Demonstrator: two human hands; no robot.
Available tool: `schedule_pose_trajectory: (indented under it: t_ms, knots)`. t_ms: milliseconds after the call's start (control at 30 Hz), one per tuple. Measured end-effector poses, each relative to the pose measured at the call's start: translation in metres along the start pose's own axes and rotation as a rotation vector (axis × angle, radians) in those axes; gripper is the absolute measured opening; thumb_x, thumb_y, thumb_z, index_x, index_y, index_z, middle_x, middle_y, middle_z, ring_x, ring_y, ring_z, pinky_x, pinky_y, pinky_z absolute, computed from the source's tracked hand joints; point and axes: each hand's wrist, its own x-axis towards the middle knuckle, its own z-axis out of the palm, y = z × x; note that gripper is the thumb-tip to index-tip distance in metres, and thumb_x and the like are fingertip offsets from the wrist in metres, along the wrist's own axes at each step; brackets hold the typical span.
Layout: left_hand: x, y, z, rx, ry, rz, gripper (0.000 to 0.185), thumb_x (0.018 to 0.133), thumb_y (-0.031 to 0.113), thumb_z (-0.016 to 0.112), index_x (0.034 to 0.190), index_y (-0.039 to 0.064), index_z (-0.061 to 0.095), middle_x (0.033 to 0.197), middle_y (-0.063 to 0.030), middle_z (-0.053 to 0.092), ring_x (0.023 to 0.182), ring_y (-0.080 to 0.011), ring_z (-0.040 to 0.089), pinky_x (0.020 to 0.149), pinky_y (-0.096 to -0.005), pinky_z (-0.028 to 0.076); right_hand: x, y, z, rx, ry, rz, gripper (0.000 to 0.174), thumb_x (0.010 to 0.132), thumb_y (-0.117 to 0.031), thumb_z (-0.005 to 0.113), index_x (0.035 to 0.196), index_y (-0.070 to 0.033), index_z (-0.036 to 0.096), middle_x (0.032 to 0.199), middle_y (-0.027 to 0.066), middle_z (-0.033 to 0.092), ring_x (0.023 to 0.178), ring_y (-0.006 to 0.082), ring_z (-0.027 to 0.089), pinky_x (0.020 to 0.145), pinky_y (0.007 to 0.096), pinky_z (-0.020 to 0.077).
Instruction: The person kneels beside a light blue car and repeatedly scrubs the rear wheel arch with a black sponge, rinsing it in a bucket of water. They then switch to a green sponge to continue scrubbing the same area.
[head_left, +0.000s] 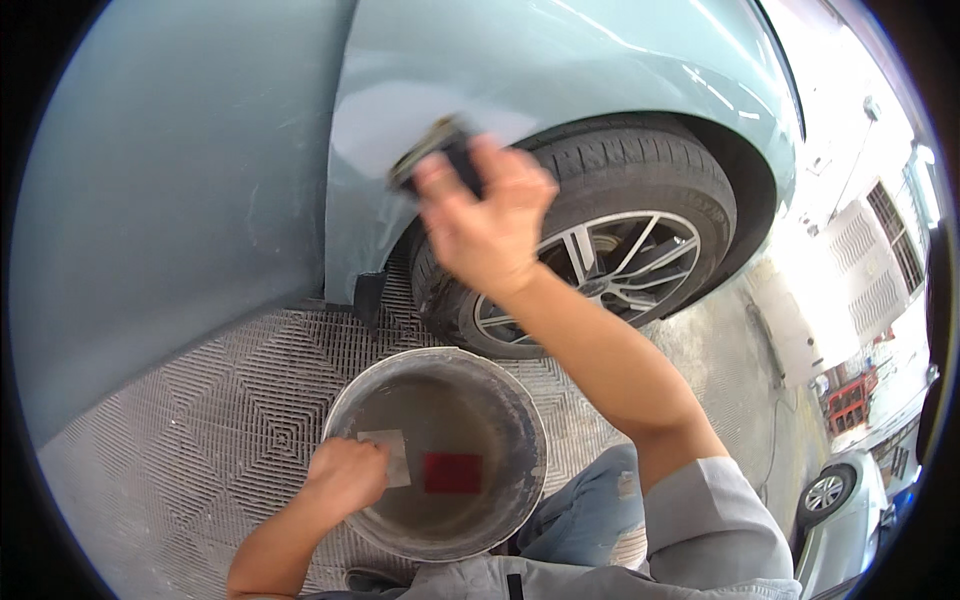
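Observation:
My right hand (491, 214), blurred, grips a dark sanding block (439, 154) against or just over the car's fender (600, 67), at the edge of a pale, dull patch (390, 112). Below, my left hand (349, 472) is closed on a light beige sheet (397, 469), perhaps sandpaper, over a round bucket (541, 450) of murky water. A red rectangular piece (452, 473) lies in the water, to the right of the sheet. Whether the block touches the panel I cannot tell.
The front wheel (600, 262) stands right behind the bucket. A car door (172, 172) fills the left side. Ribbed floor tiles (225, 420) surround the bucket. At the far right are another car (847, 517), a red rack (852, 401) and a light panel (862, 270).

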Motion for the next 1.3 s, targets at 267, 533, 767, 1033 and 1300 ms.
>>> schedule_pose_trajectory:
  t_ms: [267, 533, 767, 1033, 1300]
  knots:
    - [-0.002, 0.003, -0.007, 0.013, 0.016, 0.011, 0.018, 0.079, 0.02, 0.059, 0.084, 0.003, 0.064, 0.078, -0.0133, 0.069, 0.073, -0.0272, 0.069, 0.064, -0.04, 0.055, -0.031, 0.04, 0.014, -0.04, -0.017, 0.234, 0.055, 0.069, -0.023, 0.077, 0.121, -0.029, 0.061, 0.128, 0.0154, 0.041, 0.112, 0.0366, 0.042, 0.089, 0.0474, 0.0334]
    - [-0.001, 0.003, -0.007, 0.022, 0.069, 0.014, 0.018, 0.08, 0.024, 0.06, 0.085, 0.006, 0.063, 0.079, -0.0109, 0.068, 0.07, -0.028, 0.068, 0.06, -0.0411, 0.054, -0.021, -0.013, 0.016, -0.071, -0.095, -0.191, 0.045, 0.072, -0.018, 0.069, 0.111, -0.039, 0.064, 0.124, 0.0085, 0.05, 0.111, 0.0265, 0.047, 0.088, 0.0459, 0.0344]
    - [0.0, 0.002, -0.007, -0.018, 0.019, 0.014, 0.017, 0.079, 0.02, 0.061, 0.083, 0.004, 0.064, 0.077, -0.0137, 0.069, 0.07, -0.0277, 0.069, 0.061, -0.0399, 0.056, -0.014, 0.036, 0.02, -0.043, 0.127, 0.404, 0.056, 0.07, -0.023, 0.078, 0.123, -0.024, 0.06, 0.125, 0.0212, 0.043, 0.113, 0.0376, 0.04, 0.092, 0.0497, 0.0304]
    - [-0.002, 0.003, -0.01, -0.021, 0.082, 0.042, 0.014, 0.078, 0.015, 0.058, 0.083, 0.003, 0.064, 0.075, -0.0141, 0.069, 0.068, -0.0282, 0.069, 0.061, -0.0391, 0.056, -0.017, -0.001, 0.016, 0.05, -0.189, -0.013, 0.043, 0.075, -0.016, 0.067, 0.114, -0.034, 0.062, 0.123, 0.0101, 0.048, 0.111, 0.0301, 0.045, 0.089, 0.0456, 0.0348]
    - [0.0, 0.001, -0.002, -0.015, 0.086, 0.039, 0.012, 0.077, 0.016, 0.061, 0.081, 0.004, 0.064, 0.074, -0.0125, 0.069, 0.068, -0.0272, 0.069, 0.06, -0.0372, 0.055, -0.037, -0.009, 0.038, 0.02, -0.1, 0.192, 0.053, 0.07, -0.025, 0.08, 0.12, -0.028, 0.062, 0.128, 0.0164, 0.043, 0.114, 0.0342, 0.042, 0.096, 0.0456, 0.0297]
